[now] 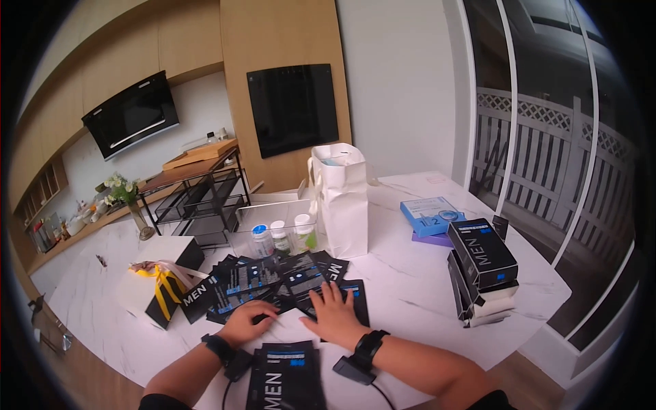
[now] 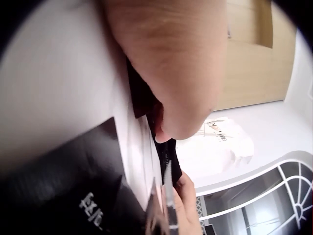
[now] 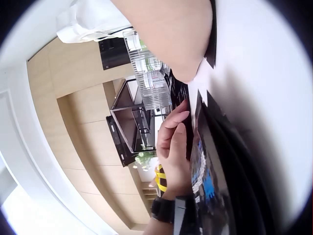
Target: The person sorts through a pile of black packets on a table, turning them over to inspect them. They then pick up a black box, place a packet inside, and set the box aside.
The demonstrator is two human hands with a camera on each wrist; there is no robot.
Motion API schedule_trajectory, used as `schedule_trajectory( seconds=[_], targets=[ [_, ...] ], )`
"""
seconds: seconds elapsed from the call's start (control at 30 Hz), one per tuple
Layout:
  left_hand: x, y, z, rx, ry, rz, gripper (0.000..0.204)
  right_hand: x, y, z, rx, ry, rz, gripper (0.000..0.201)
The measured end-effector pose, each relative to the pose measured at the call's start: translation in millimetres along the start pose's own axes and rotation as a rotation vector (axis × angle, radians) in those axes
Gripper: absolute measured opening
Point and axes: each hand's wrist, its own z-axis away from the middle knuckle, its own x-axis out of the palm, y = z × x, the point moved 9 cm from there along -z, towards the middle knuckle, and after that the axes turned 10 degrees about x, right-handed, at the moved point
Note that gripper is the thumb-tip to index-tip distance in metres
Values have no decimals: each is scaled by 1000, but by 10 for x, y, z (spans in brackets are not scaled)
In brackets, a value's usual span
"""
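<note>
Black sachets with blue and white print lie in a loose, overlapping spread on the white marbled table. My left hand rests at the near edge of this spread, its fingers bent loosely over the sachets. Fingers apart, my right hand lies palm down on the sachets at the right of the spread. Between my forearms, close to me, is a stack of sachets marked MEN; its glossy side shows in the right wrist view. In the left wrist view, the base of my left hand hides most of its fingers.
Behind the sachets, pill bottles stand by a clear acrylic box, beside a tall white paper bag. A white-and-black box with yellow ribbon sits left. At right are stacked black boxes and a blue box.
</note>
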Motion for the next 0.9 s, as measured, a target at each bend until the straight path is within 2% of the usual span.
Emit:
schedule_trajectory(
  seconds=[0.2,0.5,0.57,0.7,0.77,0.9],
  targets=[
    [-6,65,-66,-54,-16,-100,18,-73,23,0,0,43,-55,61],
    [-16,104,-34,-97,-20,-166,23,-65,2,1,4,11,-62,61],
    [-22,76,-19,-92,-9,-169,23,-107,38,-29,47,50,-156,60],
    [-23,43,12,-86,21,-91,21,-87,100,-51,86,78,-187,58],
    [-37,-27,32,-152,54,-2,21,-104,122,-37,100,82,-197,61],
    [-23,-119,56,-146,72,62,20,-59,95,-16,48,-17,-120,69]
  ],
)
